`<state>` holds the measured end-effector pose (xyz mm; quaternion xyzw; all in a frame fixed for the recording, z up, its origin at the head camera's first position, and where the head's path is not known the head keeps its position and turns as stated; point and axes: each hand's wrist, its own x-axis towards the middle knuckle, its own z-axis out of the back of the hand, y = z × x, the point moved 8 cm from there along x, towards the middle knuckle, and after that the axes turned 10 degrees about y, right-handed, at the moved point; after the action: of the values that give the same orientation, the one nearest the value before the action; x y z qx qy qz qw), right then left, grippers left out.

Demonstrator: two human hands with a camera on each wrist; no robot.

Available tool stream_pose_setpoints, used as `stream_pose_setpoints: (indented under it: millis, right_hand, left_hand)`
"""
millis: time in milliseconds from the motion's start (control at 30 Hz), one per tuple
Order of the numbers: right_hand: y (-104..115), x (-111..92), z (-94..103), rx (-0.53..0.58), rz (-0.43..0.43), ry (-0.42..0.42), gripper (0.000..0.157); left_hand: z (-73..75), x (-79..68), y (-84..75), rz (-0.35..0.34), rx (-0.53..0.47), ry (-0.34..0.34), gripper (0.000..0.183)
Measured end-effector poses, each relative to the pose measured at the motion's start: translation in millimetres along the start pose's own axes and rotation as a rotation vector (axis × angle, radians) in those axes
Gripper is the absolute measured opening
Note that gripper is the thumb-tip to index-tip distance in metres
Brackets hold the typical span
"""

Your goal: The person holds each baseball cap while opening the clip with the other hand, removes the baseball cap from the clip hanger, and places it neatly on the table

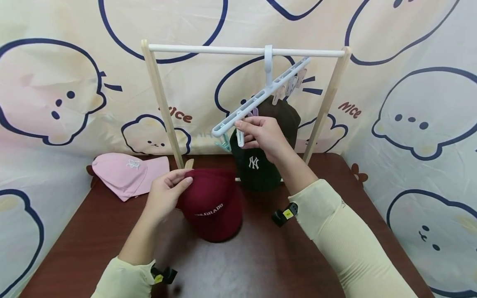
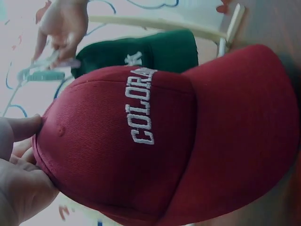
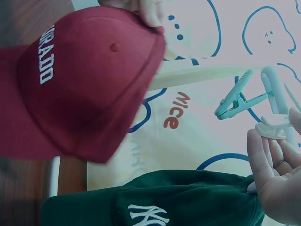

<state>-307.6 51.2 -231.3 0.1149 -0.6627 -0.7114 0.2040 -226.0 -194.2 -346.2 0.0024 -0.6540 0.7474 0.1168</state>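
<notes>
My left hand (image 1: 164, 193) pinches the edge of a dark red baseball cap (image 1: 218, 194) lettered COLORADO, its brim hanging downward above the table. My right hand (image 1: 265, 134) holds a white clip (image 1: 240, 140) between thumb and fingers, at the near end of a pale blue clip hanger (image 1: 257, 98). Beside it a teal clip (image 3: 240, 101) dangles from the same hanger. Behind my right hand hangs a dark green NY cap (image 1: 257, 171), partly covered by that hand. Farther back is a dark brown cap (image 1: 288, 118); the clips holding these caps are partly hidden.
A wooden rack with a white top bar (image 1: 208, 49) carries the hanger. Several clips (image 1: 290, 85) hang toward the hanger's far end. On the brown table (image 1: 257, 256), a pink cap (image 1: 123, 176) lies at the back left. Patterned cloth (image 1: 417, 103) surrounds the table's back and sides.
</notes>
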Motion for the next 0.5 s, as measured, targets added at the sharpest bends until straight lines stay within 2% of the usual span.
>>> stream_pose_setpoints:
  millis: [267, 400, 500]
  right_hand:
    - [3, 3, -1.4, 0.002, 0.009, -0.005, 0.032]
    - [4, 3, 0.2, -0.014, 0.014, -0.012, 0.033]
    - [0, 2, 0.7, -0.015, 0.006, -0.016, 0.034]
  left_hand:
    - [57.1, -23.3, 21.3, 0.055, 0.144, -0.233, 0.041]
    - [87.4, -39.2, 37.8, 0.141, 0.058, -0.387, 0.040]
    - [110.6, -55.6, 52.0, 0.210, -0.056, -0.520, 0.032]
